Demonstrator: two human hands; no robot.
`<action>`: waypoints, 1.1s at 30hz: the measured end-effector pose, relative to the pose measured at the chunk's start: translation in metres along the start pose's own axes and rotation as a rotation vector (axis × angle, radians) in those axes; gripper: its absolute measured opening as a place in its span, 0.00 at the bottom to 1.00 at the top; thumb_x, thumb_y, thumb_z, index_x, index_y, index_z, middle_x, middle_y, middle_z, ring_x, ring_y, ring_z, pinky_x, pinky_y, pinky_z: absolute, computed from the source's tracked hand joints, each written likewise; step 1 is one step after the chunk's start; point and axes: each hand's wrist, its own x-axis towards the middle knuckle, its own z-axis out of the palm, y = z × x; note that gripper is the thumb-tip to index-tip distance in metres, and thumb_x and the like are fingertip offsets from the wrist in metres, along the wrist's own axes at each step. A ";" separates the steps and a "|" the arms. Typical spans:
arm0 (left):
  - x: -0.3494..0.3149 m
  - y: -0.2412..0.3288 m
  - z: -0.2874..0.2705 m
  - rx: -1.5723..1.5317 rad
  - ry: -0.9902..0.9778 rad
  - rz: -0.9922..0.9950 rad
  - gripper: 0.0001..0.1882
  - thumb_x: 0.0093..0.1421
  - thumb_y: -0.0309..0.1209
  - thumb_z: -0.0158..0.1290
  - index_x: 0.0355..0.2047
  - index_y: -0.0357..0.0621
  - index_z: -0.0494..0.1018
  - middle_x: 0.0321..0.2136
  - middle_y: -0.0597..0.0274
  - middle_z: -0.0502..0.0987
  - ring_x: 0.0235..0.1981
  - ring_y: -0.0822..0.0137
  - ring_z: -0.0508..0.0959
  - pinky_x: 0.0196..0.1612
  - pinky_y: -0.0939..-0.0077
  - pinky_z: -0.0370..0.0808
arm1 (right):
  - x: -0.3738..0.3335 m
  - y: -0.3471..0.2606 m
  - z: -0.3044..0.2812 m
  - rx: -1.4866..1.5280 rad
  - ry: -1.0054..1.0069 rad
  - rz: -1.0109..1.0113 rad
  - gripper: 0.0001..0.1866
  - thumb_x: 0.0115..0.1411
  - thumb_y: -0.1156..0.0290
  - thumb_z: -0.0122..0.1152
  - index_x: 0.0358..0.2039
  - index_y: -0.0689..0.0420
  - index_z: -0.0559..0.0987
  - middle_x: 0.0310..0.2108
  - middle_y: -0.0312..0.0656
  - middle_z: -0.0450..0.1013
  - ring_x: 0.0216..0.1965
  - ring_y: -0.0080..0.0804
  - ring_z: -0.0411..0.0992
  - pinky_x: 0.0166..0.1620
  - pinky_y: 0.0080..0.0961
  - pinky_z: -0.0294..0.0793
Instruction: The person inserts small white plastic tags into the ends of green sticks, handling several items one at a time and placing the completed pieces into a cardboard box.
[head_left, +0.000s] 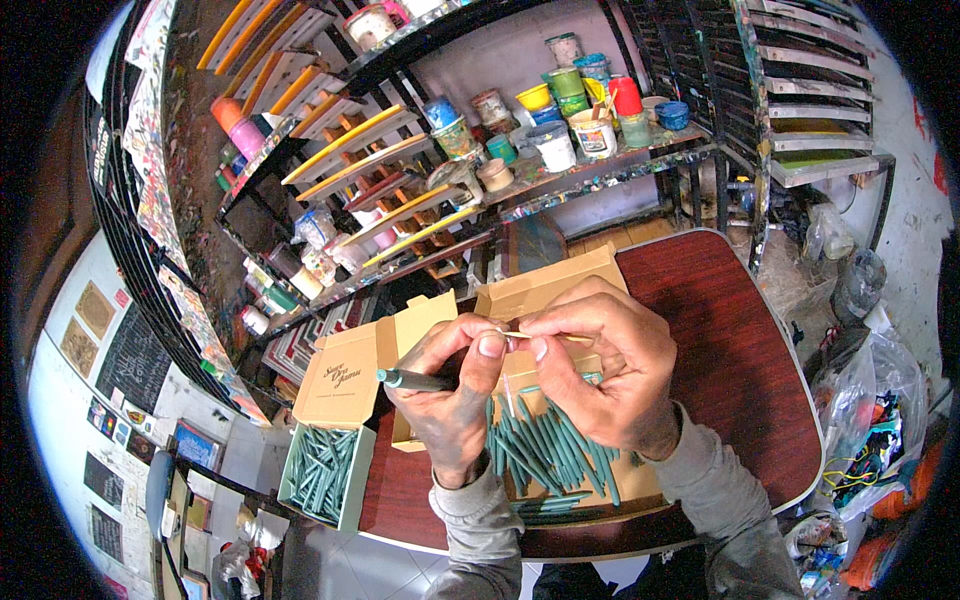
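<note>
My left hand (440, 400) is closed, with a dark green pen barrel (418, 380) lying across it between thumb and fingers. Its fingertips meet those of my right hand (625, 365) in front of me. Between them runs a thin tan stick (518, 335), pinched by my right thumb and fingers. Fingers hide much of it, so its exact kind is unclear. Below both hands, an open cardboard box (650, 490) holds many loose green pen-like tubes (560, 445). To the left stands a smaller open box (352, 500) filled with similar green tubes (320, 465), its printed lid (340, 385) raised.
The boxes rest on a dark red wood-grain table (730, 370) with rounded, pale-edged corners. Behind it, shelves (610, 175) hold paint pots and wooden-handled screen-printing squeegees (350, 145). A metal rack (815, 90) stands at the back right. Plastic bags (860, 400) lie beyond the table's right edge.
</note>
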 end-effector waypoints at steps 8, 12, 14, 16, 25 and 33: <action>-0.003 0.004 0.007 -0.008 0.055 -0.001 0.06 0.57 0.24 0.59 0.30 0.31 0.78 0.26 0.57 0.79 0.29 0.71 0.77 0.35 0.80 0.73 | 0.009 -0.001 -0.008 -0.242 0.050 -0.216 0.10 0.53 0.84 0.57 0.36 0.60 0.78 0.31 0.47 0.74 0.32 0.39 0.75 0.35 0.29 0.74; -0.001 0.002 0.008 0.040 0.054 0.061 0.06 0.56 0.25 0.60 0.30 0.31 0.79 0.26 0.57 0.80 0.29 0.71 0.78 0.35 0.79 0.73 | 0.007 -0.003 -0.009 -0.335 0.035 -0.199 0.08 0.55 0.84 0.56 0.36 0.61 0.78 0.32 0.48 0.74 0.34 0.39 0.75 0.37 0.29 0.75; -0.001 0.001 0.008 0.075 0.046 0.092 0.06 0.56 0.25 0.60 0.30 0.32 0.79 0.26 0.57 0.80 0.29 0.71 0.78 0.35 0.79 0.73 | 0.007 -0.002 -0.006 -0.356 0.042 -0.216 0.12 0.51 0.85 0.57 0.37 0.59 0.78 0.32 0.47 0.73 0.32 0.41 0.75 0.34 0.30 0.74; -0.001 -0.001 0.008 0.094 0.039 0.116 0.06 0.56 0.25 0.61 0.30 0.32 0.79 0.26 0.57 0.80 0.28 0.71 0.78 0.35 0.78 0.73 | 0.005 -0.002 -0.004 -0.324 0.058 -0.186 0.10 0.53 0.85 0.57 0.36 0.61 0.78 0.33 0.47 0.74 0.34 0.39 0.75 0.37 0.29 0.75; -0.002 -0.001 0.009 0.114 0.075 0.140 0.07 0.55 0.26 0.61 0.30 0.32 0.80 0.26 0.58 0.81 0.28 0.71 0.78 0.34 0.79 0.72 | 0.006 -0.007 -0.005 -0.365 0.054 -0.166 0.12 0.47 0.83 0.64 0.35 0.62 0.78 0.33 0.47 0.75 0.34 0.38 0.76 0.38 0.29 0.76; -0.008 -0.001 0.008 0.115 0.092 0.121 0.06 0.54 0.25 0.62 0.29 0.33 0.80 0.25 0.59 0.81 0.27 0.73 0.77 0.33 0.80 0.72 | 0.001 -0.002 0.000 -0.361 0.102 -0.235 0.15 0.44 0.83 0.68 0.34 0.59 0.79 0.30 0.44 0.73 0.30 0.38 0.75 0.31 0.27 0.75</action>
